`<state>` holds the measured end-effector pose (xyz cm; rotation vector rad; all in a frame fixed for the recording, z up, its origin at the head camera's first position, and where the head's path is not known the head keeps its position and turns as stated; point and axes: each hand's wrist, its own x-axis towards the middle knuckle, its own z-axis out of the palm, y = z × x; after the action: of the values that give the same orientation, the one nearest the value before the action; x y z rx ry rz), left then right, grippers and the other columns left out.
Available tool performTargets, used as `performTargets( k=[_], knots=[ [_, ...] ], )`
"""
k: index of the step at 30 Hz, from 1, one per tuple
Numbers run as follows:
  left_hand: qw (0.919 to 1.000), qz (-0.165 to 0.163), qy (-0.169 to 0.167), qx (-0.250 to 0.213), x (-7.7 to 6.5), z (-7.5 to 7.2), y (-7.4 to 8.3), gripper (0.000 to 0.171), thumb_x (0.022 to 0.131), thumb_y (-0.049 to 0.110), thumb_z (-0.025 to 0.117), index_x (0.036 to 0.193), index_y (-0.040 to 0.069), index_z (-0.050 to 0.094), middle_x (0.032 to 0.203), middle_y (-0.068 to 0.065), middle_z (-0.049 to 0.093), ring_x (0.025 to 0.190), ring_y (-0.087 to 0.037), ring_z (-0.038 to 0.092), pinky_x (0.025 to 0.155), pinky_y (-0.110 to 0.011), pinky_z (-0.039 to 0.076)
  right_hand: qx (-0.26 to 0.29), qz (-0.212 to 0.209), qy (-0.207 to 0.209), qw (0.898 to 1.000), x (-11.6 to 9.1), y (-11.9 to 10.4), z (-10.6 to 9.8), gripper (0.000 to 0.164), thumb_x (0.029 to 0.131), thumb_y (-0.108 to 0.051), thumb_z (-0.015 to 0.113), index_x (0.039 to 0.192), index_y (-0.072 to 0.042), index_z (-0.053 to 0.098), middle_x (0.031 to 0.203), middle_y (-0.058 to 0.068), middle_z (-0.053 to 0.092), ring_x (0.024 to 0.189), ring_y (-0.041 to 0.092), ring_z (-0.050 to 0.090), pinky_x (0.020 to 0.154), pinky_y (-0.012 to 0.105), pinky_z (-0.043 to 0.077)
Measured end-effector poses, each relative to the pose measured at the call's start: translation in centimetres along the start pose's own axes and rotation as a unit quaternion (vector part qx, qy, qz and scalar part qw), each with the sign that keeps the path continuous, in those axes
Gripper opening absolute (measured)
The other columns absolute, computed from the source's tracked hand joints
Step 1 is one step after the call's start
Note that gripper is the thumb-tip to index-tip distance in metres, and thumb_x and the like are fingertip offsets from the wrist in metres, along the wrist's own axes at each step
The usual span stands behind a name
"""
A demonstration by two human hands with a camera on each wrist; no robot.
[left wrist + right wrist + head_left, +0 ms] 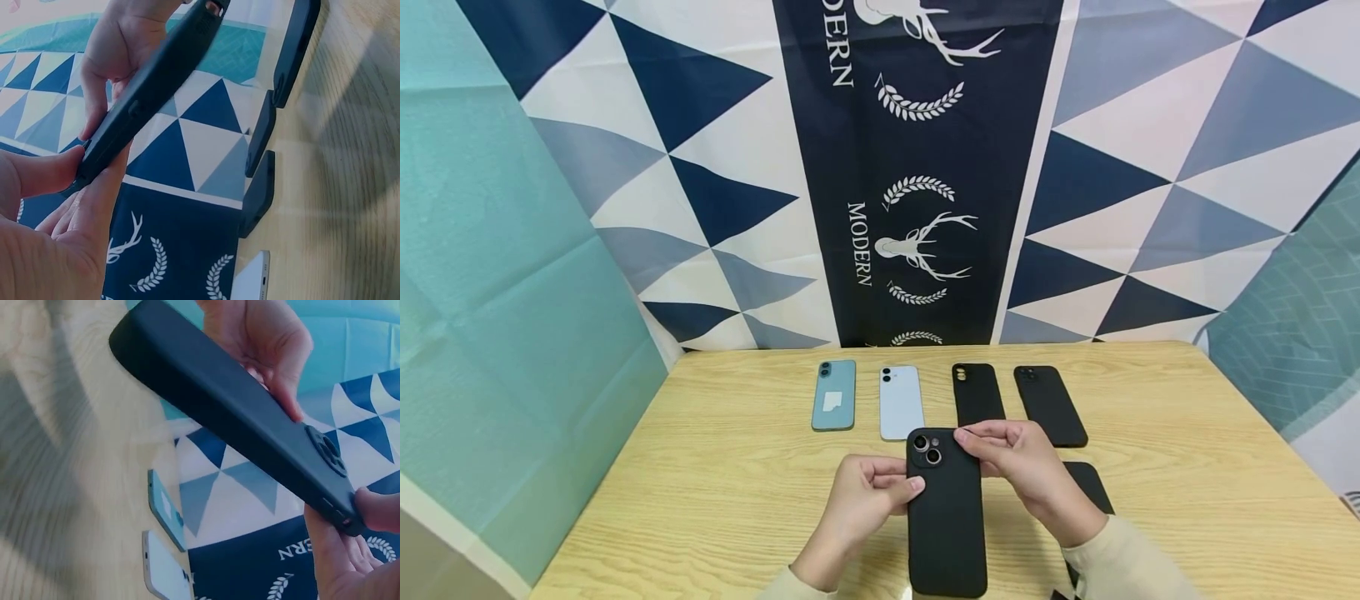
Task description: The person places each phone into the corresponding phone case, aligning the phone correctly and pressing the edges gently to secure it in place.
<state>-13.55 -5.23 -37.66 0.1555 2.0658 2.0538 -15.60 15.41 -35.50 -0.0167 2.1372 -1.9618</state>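
Observation:
A phone in a black case (947, 525) is held up above the table, its back with two camera lenses turned toward the head camera. My left hand (867, 498) grips its left edge, thumb lying on the back just below the camera. At the top right corner, my right hand (1026, 467) pinches the case between thumb and fingers. The right wrist view shows the case's long side and the cutouts in its end (334, 512). In the left wrist view the phone is seen edge-on, with both hands on it. Its screen side is hidden.
Along the back of the wooden table (730, 467) lie a teal phone (844, 379), a pale phone (901, 408), a black case with camera openings (977, 396) and another black-backed item (1051, 408). My right forearm partly covers one more black item (1090, 483). A patterned cloth (925, 142) hangs behind.

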Motion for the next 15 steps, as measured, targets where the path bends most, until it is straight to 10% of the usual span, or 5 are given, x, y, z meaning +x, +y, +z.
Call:
performTargets(
  k=[15],
  knots=[
    [0.9980, 0.013, -0.012, 0.060, 0.21, -0.47, 0.20, 0.029, 0.084, 0.008, 0.071, 0.108, -0.008, 0.068, 0.096, -0.023, 0.073, 0.085, -0.020, 0.073, 0.072, -0.027, 0.061, 0.014, 0.004, 0.019, 1.000, -0.16, -0.01, 0.20, 0.037, 0.091, -0.018, 0.065, 0.115, 0.010, 0.063, 0.081, -0.010, 0.075, 0.075, 0.005, 0.070, 0.075, 0.023, 0.059]
  ],
)
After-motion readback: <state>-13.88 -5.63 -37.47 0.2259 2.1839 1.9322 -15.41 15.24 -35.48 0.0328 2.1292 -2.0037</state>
